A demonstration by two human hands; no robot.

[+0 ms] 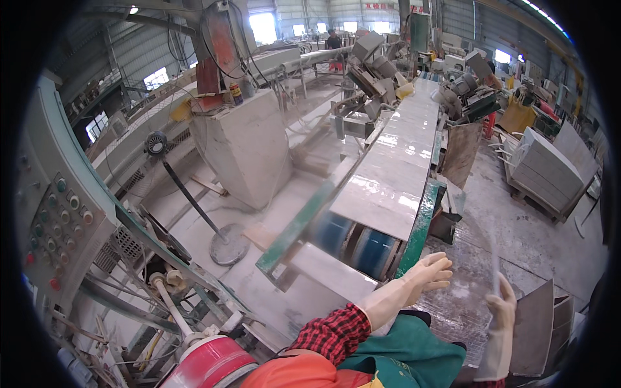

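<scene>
My left hand (427,278), in a cream rubber glove with a red-and-black checked sleeve behind it, reaches past the near end of a conveyor. Its fingers are stretched out and hold nothing. To its right, my gloved right hand (502,302) is raised with the fingers closed around a thin pale strip (495,255). The strip stands nearly upright and is blurred, perhaps a slab seen edge-on. A long, wet, pale stone slab (385,191) lies on the conveyor, its near end over the blue rollers (372,251). Green side rails (420,229) flank it.
Grinding heads (375,71) crowd the conveyor's far end. At left stand a control panel (61,223) with several buttons, a pedestal fan (156,143) and a red drum (210,362). Stacked slabs (543,171) rest at right; flat panels (533,330) lean close to my right arm.
</scene>
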